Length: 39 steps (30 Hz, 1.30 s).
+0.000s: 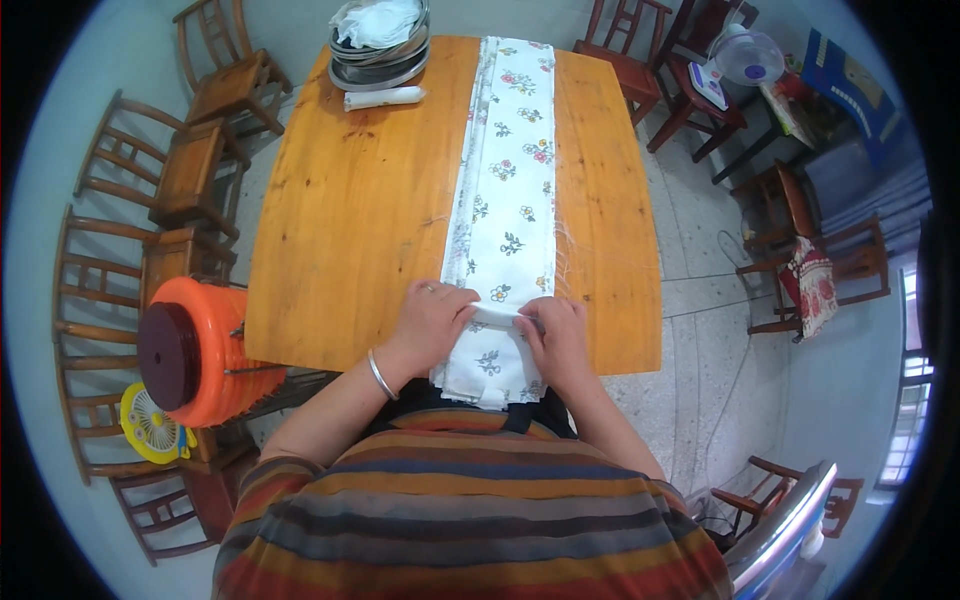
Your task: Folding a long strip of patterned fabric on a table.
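A long white strip of folded fabric with a flower print (517, 202) runs the length of the wooden table (352, 225), and its near end hangs over the front edge towards me. Close to that edge, a narrow roll or fold of the same cloth (496, 313) lies crosswise on the strip. My left hand (439, 319), with a ring and a silver bangle, grips the roll's left end between thumb and fingers. At its right end, my right hand (555, 334) pinches the cloth. Loose threads fray from the strip's right side.
Stacked metal pans (379, 56) with a white cloth on top stand at the table's far left, beside a rolled piece of printed fabric (384, 98). Wooden chairs (180, 172) line the left wall near an orange container (217, 349). A small fan (746, 60) sits at far right.
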Motion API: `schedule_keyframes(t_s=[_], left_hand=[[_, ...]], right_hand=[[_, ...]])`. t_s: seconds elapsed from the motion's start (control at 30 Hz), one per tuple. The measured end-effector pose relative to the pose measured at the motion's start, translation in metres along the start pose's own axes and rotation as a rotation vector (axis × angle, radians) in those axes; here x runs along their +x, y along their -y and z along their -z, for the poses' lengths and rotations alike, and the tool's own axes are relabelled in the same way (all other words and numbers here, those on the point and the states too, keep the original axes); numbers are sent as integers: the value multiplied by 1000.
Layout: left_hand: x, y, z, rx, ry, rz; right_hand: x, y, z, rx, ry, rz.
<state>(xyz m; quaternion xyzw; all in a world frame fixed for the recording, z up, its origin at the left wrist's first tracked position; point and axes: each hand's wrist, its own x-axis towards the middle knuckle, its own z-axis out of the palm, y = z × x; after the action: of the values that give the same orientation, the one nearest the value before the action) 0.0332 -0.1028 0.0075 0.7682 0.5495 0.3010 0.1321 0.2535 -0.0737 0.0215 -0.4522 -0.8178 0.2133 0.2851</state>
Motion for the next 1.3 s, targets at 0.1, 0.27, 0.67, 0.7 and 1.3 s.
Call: schedule_keyframes(t_s=[0.1,0.27,0.67,0.7,1.3], left_hand=[[3,-7,9,-3,-39,-72],[-10,-21,-3,77,154,-149],[-6,-1,-14,62,116,-124],[-6,0,-13,62,115,-128],[40,3,-4,138,32,67]], right_hand=[[1,0,-6,-24,-8,-68],[3,-6,-13,-86,-49,-80],[-9,4,-15,-148,-29,95],[-6,3,-12,-119,-31,79],[40,-21,-17,-90,-122,-107]])
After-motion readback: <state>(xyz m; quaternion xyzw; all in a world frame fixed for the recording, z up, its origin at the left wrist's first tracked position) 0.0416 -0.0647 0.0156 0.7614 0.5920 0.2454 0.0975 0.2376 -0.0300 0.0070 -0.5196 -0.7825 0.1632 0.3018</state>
